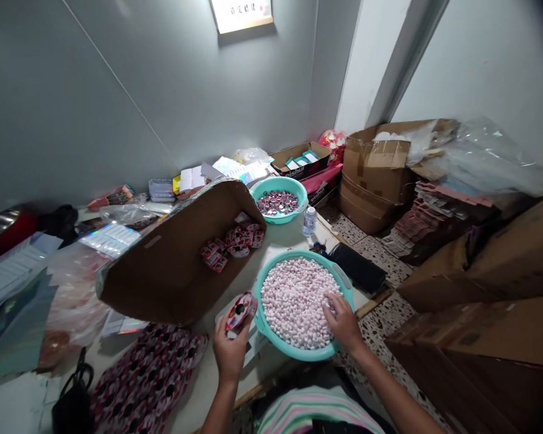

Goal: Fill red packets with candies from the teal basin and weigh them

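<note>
My left hand (230, 345) is closed around a small red, white and green printed round package (241, 311) with a black centre, held up beside the rim of a teal basin (298, 354). Many small white and pinkish pellets (294, 301) fill this basin. At its right side my right hand (342, 319) rests over the pellets, fingers bent and apart, fingertips touching them. Left of the basin a tilted cardboard box (163, 271) holds several similar printed packages (239, 241). More such packages (149, 380) lie in a dense patch at the lower left.
A second teal basin (278, 218) with small dark pink and silvery pieces stands behind. Near it are a clear bottle (309, 221) and a black pouch (358, 267). Cardboard boxes (484, 331) stand at the right. Plastic bags and printed sheets (111, 236) cover the left side.
</note>
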Available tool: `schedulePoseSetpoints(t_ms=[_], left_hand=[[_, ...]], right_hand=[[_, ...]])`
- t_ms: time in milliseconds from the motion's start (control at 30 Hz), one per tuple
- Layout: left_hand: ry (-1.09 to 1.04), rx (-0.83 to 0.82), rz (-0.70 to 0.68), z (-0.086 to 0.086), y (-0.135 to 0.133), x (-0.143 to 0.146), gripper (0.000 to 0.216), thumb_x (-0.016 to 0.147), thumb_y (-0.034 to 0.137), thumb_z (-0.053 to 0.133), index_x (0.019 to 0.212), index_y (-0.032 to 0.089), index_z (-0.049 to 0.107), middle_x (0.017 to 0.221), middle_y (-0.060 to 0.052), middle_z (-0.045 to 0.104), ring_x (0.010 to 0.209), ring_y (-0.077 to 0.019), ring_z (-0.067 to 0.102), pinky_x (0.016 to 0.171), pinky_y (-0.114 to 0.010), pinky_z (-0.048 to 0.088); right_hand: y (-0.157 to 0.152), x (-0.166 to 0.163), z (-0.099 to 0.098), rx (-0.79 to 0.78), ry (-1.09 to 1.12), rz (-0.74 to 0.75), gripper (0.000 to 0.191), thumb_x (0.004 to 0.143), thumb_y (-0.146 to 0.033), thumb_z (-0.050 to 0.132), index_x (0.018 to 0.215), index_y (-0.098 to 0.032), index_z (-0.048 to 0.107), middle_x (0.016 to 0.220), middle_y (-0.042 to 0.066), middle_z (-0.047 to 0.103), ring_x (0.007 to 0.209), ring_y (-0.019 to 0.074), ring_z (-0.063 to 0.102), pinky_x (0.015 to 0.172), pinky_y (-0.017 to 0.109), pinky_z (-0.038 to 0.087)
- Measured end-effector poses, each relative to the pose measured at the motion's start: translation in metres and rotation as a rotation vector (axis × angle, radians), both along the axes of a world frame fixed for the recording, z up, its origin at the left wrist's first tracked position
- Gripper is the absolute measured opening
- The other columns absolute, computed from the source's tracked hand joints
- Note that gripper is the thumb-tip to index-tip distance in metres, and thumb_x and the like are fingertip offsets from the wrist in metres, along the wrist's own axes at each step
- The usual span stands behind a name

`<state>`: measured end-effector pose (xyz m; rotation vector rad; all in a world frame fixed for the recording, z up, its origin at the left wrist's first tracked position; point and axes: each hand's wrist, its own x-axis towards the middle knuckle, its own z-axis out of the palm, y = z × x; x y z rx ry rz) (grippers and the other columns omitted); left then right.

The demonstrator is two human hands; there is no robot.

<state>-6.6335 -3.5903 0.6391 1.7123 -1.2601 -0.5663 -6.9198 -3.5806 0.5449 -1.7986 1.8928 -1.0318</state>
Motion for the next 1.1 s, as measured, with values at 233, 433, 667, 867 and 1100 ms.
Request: schedulePoseSetpoints(t_ms=[233, 433, 667, 867, 1100], left_hand=[[-0.072, 0.125, 0.217, -0.027, 0.054, 0.043, 0.057, 0.062, 0.054, 0.071, 0.102, 0.014, 0.064, 0.099, -0.011, 0.065, 0.094, -0.0284, 0.061, 0.088, -0.044, 0.048], [-0.077, 0.014, 0.291, -0.020, 0.081, 0.046, 0.048, 0.066, 0.049, 0.071, 0.098, 0.014, 0.066, 0.091, -0.009, 0.065, 0.084, -0.0235, 0.065, 0.077, -0.039, 0.056], [-0.027, -0.009, 0.343, 0.000, 0.088, 0.045, 0.031, 0.073, 0.021, 0.068, 0.104, 0.019, 0.064, 0.097, -0.007, 0.061, 0.092, -0.0190, 0.063, 0.083, -0.034, 0.055], [-0.001, -0.019, 0.348, 0.002, 0.091, 0.048, 0.035, 0.071, 0.011, 0.065, 0.105, 0.022, 0.065, 0.100, -0.006, 0.060, 0.097, -0.0192, 0.060, 0.088, -0.035, 0.051], [0.028, -0.024, 0.347, -0.006, 0.095, 0.050, 0.035, 0.071, 0.011, 0.065, 0.104, 0.022, 0.063, 0.101, -0.006, 0.061, 0.098, -0.0188, 0.060, 0.090, -0.034, 0.050]], right_hand=[[-0.018, -0.004, 0.003, -0.010, 0.110, 0.059, 0.031, 0.086, -0.027, 0.043, 0.113, -0.016, 0.055, 0.110, 0.012, 0.060, 0.107, 0.0245, 0.052, 0.096, 0.045, 0.042], [-0.031, -0.017, -0.002, -0.131, 0.260, 0.126, 0.033, 0.086, -0.031, 0.041, 0.107, -0.012, 0.057, 0.104, 0.014, 0.062, 0.101, 0.0264, 0.055, 0.091, 0.044, 0.043], [-0.036, -0.024, -0.005, -0.253, 0.377, 0.194, 0.038, 0.083, -0.040, 0.042, 0.105, -0.014, 0.058, 0.102, 0.014, 0.064, 0.092, 0.0309, 0.059, 0.084, 0.043, 0.045], [-0.033, -0.022, -0.001, -0.269, 0.377, 0.202, 0.044, 0.082, -0.044, 0.042, 0.108, -0.013, 0.059, 0.101, 0.016, 0.064, 0.092, 0.0347, 0.060, 0.084, 0.046, 0.045], [-0.031, -0.031, -0.001, -0.239, 0.358, 0.194, 0.044, 0.080, -0.043, 0.046, 0.109, -0.012, 0.058, 0.099, 0.019, 0.063, 0.091, 0.0371, 0.059, 0.082, 0.050, 0.045]])
